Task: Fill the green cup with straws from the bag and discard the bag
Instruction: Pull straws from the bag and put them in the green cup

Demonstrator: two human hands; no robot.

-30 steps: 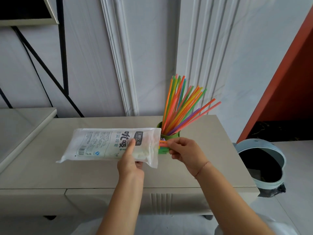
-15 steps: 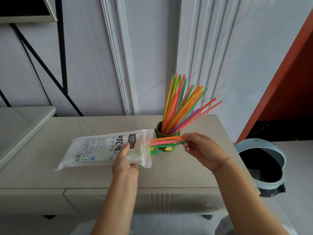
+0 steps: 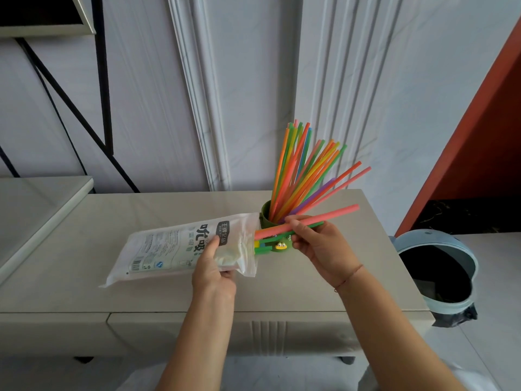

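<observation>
1. White printed plastic straw bag (image 3: 169,249): it lies on the pale beige table top (image 3: 84,221), closed end at 8 o'clock, open mouth at 2 o'clock. Compared with a second ago, the mouth end sits higher and the bag is tilted. It looks nearly flat, so few straws probably remain inside.
2. Left hand (image 3: 214,273): it grips the bag just behind the mouth, thumb on the printed face, fingers curled underneath. The grip has not changed; it anchors the bag against the pull.
3. Small bundle of pink and green plastic straws (image 3: 315,220): a second ago only the tips showed at the mouth. Now most of the length is out, pointing toward 2 o'clock, with the tail ends just at the mouth. Short yellow and green ends also show there.
4. Green cup (image 3: 265,213): it stands at 12 o'clock from the bag mouth, partly hidden, already holding a fan of coloured straws (image 3: 304,176).
5. Right hand (image 3: 324,249): fingers and thumb pinch the bundle near mid-length, having travelled toward 3 o'clock.
6. Pale blue open-lidded waste bin (image 3: 462,297): on the floor at 3 o'clock, well apart from the table.
7. Meaning: the extraction is almost complete; the bundle next needs upending into the cup. Bag disposal is not yet due.
</observation>
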